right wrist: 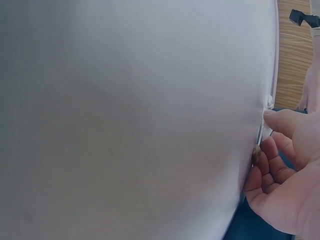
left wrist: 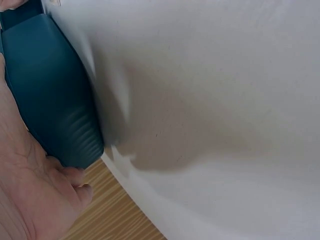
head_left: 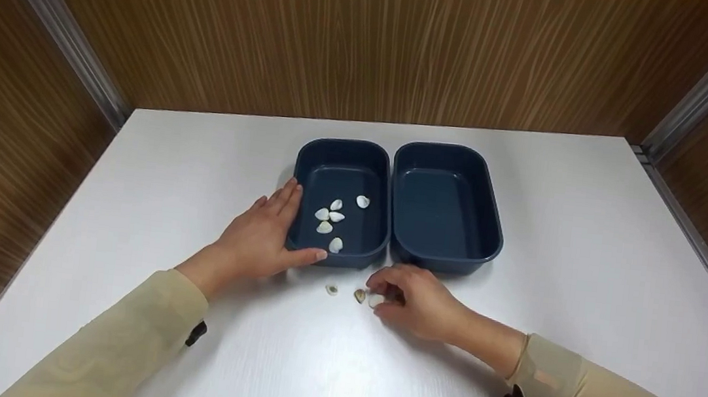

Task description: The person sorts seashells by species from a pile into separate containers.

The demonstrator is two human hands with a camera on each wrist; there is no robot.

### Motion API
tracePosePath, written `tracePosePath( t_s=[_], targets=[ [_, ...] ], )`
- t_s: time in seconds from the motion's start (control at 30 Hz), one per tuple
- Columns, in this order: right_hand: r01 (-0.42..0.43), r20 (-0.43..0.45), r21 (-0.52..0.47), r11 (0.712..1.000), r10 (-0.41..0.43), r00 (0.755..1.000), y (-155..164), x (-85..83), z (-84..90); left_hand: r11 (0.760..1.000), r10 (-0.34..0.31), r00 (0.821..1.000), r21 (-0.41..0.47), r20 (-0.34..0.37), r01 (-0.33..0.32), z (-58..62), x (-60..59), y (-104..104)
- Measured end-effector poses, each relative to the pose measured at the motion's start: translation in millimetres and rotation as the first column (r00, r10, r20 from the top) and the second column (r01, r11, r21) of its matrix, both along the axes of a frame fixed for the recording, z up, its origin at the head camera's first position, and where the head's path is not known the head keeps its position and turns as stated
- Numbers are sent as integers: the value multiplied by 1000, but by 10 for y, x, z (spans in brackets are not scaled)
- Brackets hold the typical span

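Note:
Two dark blue trays stand side by side on a white table (head_left: 585, 249). The left tray (head_left: 345, 142) holds several pale shells (head_left: 332, 217); the right tray (head_left: 445, 147) holds nothing. My left hand (head_left: 268, 232) rests against the left tray's near left corner, fingers straight along its side wall and thumb along its front. In the left wrist view the palm (left wrist: 30, 200) lies against the tray's wall (left wrist: 50, 90). My right hand (head_left: 386, 297) is on the table just in front of the trays, pinching a pale shell (head_left: 375, 301). The right wrist view shows its curled fingers (right wrist: 272, 167).
Two more small shells lie loose on the table in front of the left tray, one (head_left: 332, 289) pale and one (head_left: 359, 295) darker, just left of my right hand. Wood-grain walls close in the table at the back and both sides.

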State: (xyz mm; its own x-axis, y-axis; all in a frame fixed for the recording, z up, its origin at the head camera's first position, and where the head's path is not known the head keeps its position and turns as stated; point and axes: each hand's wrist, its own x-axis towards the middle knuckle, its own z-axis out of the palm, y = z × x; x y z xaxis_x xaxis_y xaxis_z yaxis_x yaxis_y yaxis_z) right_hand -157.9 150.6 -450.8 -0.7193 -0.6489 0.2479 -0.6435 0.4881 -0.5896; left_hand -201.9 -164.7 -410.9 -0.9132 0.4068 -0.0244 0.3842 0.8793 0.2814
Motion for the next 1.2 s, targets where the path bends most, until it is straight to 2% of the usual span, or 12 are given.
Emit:
tracePosePath(
  t_s=[0.3, 0.47, 0.67, 0.93, 1.2],
  targets=[
    [-25, 11, -50, 998, 26, 1000, 9, 37, 145, 1000, -5, 1000, 8, -3, 5, 10, 12, 2],
    [-51, 35, -67, 996, 53, 998, 15, 45, 293, 1000, -3, 1000, 6, 2, 3, 11, 13, 4],
    [-48, 5, -79, 996, 49, 999, 18, 24, 498, 1000, -2, 1000, 3, 4, 2, 6, 5, 4],
    [-19, -22, -123, 992, 17, 1000, 4, -88, 734, 1000, -2, 1000, 14, 6, 2, 19, 10, 7],
    [28, -47, -136, 990, -35, 998, -80, -279, 924, 1000, 0, 1000, 3, 14, 0, 11, 8, 4]
  ],
)
